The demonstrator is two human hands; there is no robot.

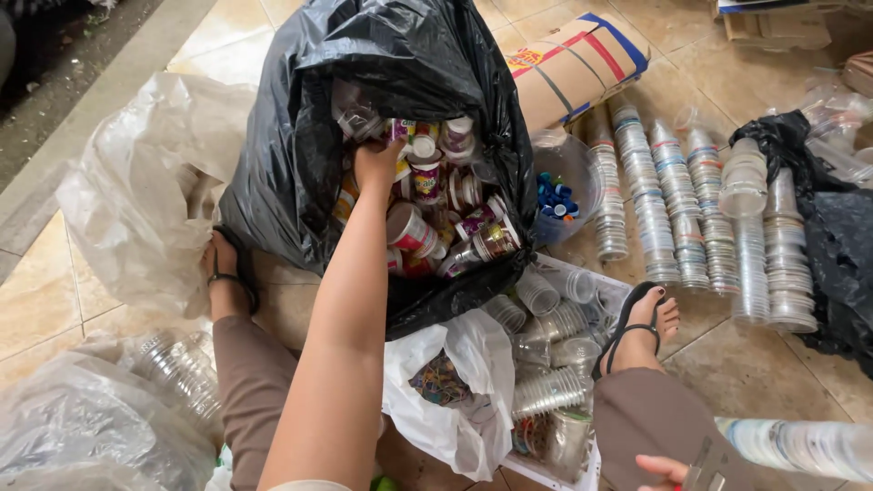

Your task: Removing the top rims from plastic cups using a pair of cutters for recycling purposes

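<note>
While my left hand [377, 162] reaches into the black bag [300, 155] on the floor, fingers closed on a small printed cup [397, 133] there, my right hand [668, 471] grips a stack of clear cups [800, 447].

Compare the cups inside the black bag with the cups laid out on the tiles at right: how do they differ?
The cups in the black bag are a loose jumble, tipped every way; the cups on the tiles lie nested in long neat rows. The bagged ones carry coloured labels; the stacked ones look clear. The left hand reaches among the bagged cups only. Both look like small plastic drink cups.
</note>
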